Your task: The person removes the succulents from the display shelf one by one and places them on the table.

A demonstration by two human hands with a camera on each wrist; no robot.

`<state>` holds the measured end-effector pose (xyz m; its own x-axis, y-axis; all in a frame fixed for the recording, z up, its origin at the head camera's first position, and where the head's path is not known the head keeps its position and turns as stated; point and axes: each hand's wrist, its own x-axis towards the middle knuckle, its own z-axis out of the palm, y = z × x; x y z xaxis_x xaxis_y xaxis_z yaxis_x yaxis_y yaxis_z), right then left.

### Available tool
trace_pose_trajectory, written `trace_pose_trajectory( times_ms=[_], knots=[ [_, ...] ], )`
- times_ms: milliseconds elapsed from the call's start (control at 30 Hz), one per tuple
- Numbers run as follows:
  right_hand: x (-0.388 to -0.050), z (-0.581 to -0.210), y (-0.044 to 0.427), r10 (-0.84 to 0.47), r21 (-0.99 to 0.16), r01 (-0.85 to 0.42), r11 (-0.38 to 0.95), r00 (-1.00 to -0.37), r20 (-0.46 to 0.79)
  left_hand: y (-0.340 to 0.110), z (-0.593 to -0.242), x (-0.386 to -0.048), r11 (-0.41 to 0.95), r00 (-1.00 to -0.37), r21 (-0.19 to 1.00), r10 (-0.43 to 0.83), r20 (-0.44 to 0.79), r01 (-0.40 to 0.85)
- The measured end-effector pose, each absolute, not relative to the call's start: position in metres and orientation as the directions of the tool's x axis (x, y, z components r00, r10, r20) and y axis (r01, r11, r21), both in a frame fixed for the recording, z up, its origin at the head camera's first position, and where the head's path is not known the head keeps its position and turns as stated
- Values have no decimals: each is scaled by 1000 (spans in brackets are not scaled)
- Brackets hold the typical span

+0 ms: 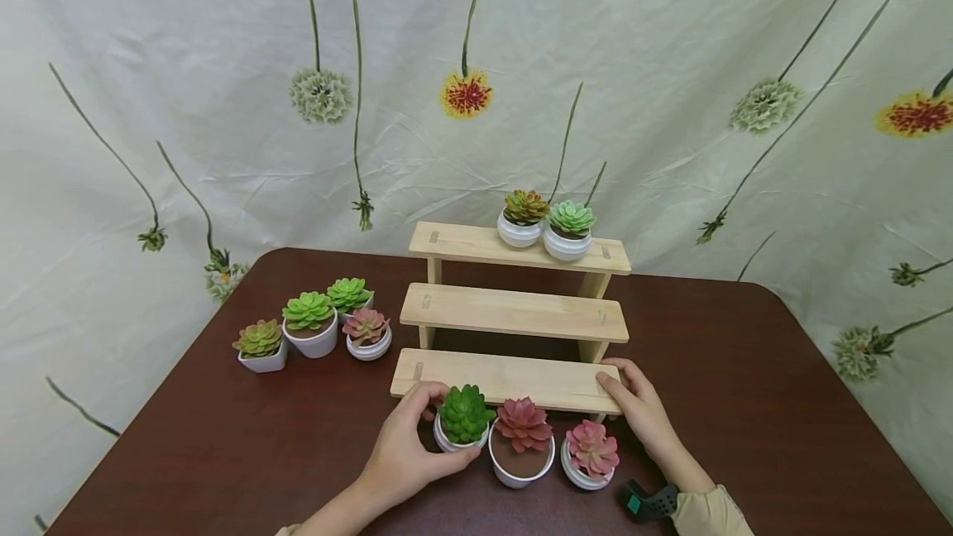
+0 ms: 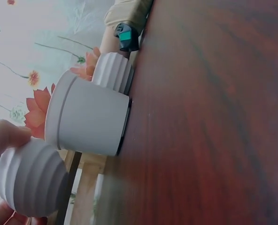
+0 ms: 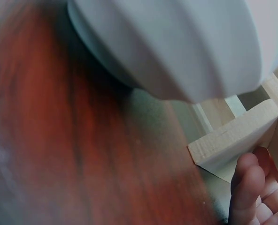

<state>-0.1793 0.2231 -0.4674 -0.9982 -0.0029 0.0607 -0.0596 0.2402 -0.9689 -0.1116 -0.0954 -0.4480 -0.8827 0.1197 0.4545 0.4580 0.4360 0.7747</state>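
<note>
My left hand point(image 1: 405, 449) grips a dark green potted succulent point(image 1: 465, 413) by its white ribbed pot, in front of the lowest shelf. In the left wrist view that ribbed pot point(image 2: 33, 178) hangs clear of the tabletop, thumb on one side and fingers on the other. At the right end of a three-tier wooden shelf point(image 1: 506, 375), my right hand point(image 1: 636, 404) holds the bottom board, thumb on top. In the right wrist view its fingers curl beside the shelf's end support point(image 3: 237, 136). A dark red succulent point(image 1: 524, 424) and a pink succulent point(image 1: 592, 448) stand between the hands.
Two potted succulents, one brownish-green point(image 1: 525, 207) and one pale green point(image 1: 571, 219), sit on the top tier. Several more, including a bright green one point(image 1: 308, 311) and a small pink one point(image 1: 366, 326), stand left on the dark table point(image 1: 223, 453). Behind hangs a flowered cloth point(image 1: 655, 48).
</note>
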Motion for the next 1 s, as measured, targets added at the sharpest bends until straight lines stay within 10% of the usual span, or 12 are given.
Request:
trace_pose_trajectory(
  times_ms=[1000],
  knots=[
    [-179, -467, 223, -5, -967, -58, 248, -998, 58, -97, -460, -107, 455, -930, 812, 208, 303, 366]
  ],
)
